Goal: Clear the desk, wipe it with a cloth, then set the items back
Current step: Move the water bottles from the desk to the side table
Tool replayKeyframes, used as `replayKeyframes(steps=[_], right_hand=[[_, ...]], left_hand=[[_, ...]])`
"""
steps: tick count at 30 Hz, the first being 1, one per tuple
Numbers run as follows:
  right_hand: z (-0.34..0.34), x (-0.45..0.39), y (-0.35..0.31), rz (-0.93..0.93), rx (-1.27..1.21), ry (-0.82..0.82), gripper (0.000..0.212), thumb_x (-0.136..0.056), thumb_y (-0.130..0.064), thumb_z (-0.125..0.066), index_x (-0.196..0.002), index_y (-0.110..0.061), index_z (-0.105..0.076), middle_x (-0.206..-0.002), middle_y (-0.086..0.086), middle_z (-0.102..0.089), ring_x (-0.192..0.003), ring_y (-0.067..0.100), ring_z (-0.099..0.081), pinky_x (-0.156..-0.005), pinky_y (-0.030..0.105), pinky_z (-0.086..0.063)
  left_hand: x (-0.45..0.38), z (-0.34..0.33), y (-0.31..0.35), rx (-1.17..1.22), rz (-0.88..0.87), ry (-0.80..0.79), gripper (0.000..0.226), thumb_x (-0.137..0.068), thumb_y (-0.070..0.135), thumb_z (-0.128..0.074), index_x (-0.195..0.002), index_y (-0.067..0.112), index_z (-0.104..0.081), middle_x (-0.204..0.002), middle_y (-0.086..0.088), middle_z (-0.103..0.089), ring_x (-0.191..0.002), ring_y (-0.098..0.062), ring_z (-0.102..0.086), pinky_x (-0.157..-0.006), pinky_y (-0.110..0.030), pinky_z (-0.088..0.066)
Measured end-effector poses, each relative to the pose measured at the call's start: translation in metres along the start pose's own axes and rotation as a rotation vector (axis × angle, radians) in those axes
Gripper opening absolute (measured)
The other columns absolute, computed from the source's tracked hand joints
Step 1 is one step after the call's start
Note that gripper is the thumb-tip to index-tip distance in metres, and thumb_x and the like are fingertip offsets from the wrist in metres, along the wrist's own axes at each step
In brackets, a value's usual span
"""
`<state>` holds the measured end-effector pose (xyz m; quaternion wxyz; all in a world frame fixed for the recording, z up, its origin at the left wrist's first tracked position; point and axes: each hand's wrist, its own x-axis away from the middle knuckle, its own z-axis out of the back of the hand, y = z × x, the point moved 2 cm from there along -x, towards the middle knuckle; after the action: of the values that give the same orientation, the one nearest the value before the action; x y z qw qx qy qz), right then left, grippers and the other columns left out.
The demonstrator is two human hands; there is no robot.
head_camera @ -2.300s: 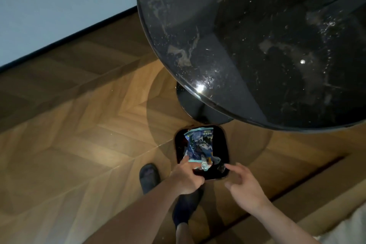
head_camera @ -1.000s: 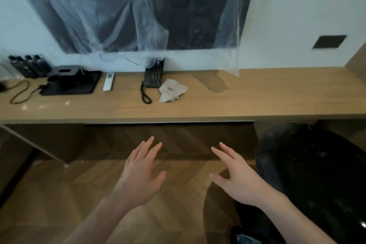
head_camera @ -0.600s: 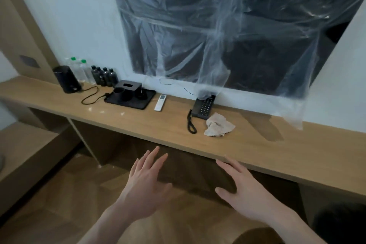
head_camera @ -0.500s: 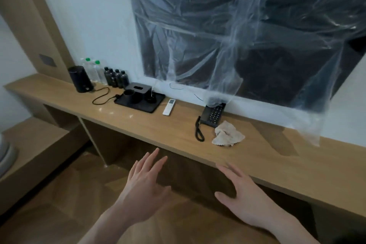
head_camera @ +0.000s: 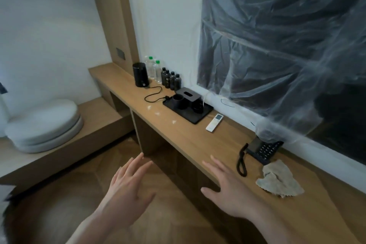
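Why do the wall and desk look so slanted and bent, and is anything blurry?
Head view: the wide-angle lens bows the wooden desk and tilts the wall panel; light is dim and even, without hard shadows; the plastic sheet shows soft grey sheen; both the left hand and right hand look slightly soft.

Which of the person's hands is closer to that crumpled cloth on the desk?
The right hand. It hovers open over the desk edge, just left of the cloth. The left hand is farther left, over the floor.
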<state>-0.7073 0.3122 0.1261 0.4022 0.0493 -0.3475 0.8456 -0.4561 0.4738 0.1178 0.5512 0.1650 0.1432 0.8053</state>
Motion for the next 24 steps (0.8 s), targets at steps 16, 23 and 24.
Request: replayKeyframes(steps=[16,23,24], right_hand=[[-0.004,-0.192,-0.09,-0.035,-0.073,-0.015,0.076,-0.098,-0.056,-0.059,-0.159,-0.056,-0.013,-0.166,-0.033,0.012,-0.159,0.01,0.001,-0.126,0.046,-0.023],[-0.009,-0.236,-0.076,-0.203,-0.109,0.039,0.082,-0.096,-0.058,-0.061,-0.16,-0.055,-0.01,-0.166,-0.03,0.016,-0.159,0.014,0.005,-0.127,0.048,-0.018],[-0.008,-0.242,-0.071,-0.221,-0.115,0.033,0.083,-0.095,-0.059,-0.061,-0.16,-0.055,-0.009,-0.166,-0.03,0.017,-0.159,0.014,0.007,-0.128,0.048,-0.017]], left_hand=[[-0.157,0.065,-0.148,-0.009,0.072,-0.041,0.076,-0.092,0.069,-0.053,-0.156,0.053,-0.015,-0.166,0.027,0.014,-0.157,-0.01,0.01,-0.128,-0.044,0.0],[-0.241,0.074,-0.194,-0.061,0.021,-0.182,0.078,-0.093,0.069,-0.054,-0.157,0.051,-0.014,-0.168,0.021,0.016,-0.158,-0.014,0.012,-0.129,-0.046,-0.001],[-0.253,0.073,-0.197,-0.062,0.017,-0.192,0.078,-0.092,0.068,-0.055,-0.157,0.051,-0.014,-0.168,0.02,0.016,-0.158,-0.014,0.012,-0.129,-0.047,-0.001]])
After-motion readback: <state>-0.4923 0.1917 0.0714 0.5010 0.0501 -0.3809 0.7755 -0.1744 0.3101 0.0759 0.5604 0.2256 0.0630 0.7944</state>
